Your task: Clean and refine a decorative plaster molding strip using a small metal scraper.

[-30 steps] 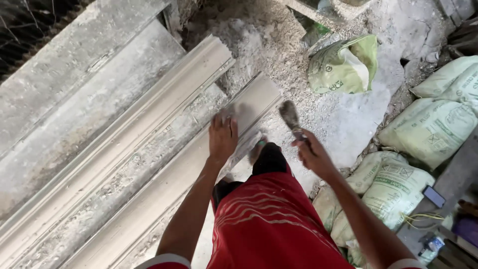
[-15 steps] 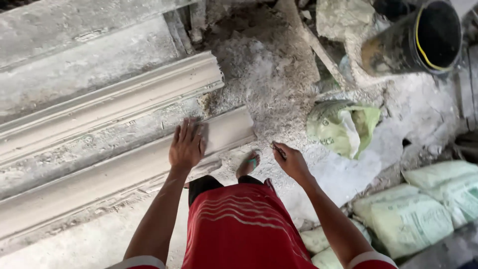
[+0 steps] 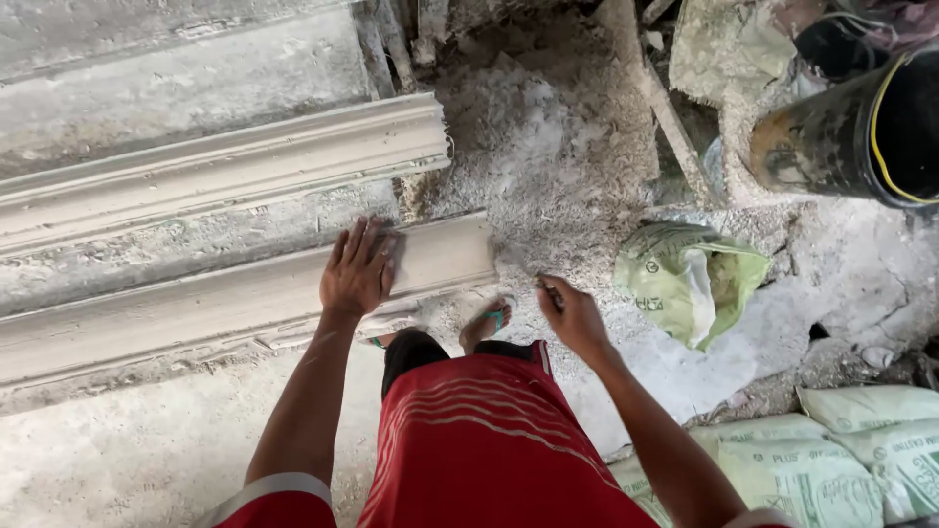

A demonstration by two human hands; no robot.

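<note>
My left hand (image 3: 360,269) lies flat, fingers spread, on the near end of a long pale plaster moulding (image 3: 196,313) that rests on the ground. A second, similar moulding (image 3: 225,171) lies parallel behind it. My right hand (image 3: 575,318) is closed around a small dark scraper (image 3: 550,293), most of it hidden in the fist. It hovers just right of the near moulding's end, above my sandalled foot (image 3: 486,323). I wear a red shirt.
Loose plaster powder and rubble (image 3: 548,166) are heaped past the moulding ends. An open green sack (image 3: 690,279) lies to the right, a black barrel (image 3: 861,137) stands at top right, and several filled sacks (image 3: 831,460) are stacked at bottom right.
My view has swung, so the mouldings now run nearly level. My left hand stays on the near moulding. My right hand has dropped, and the scraper blade no longer sticks up.
</note>
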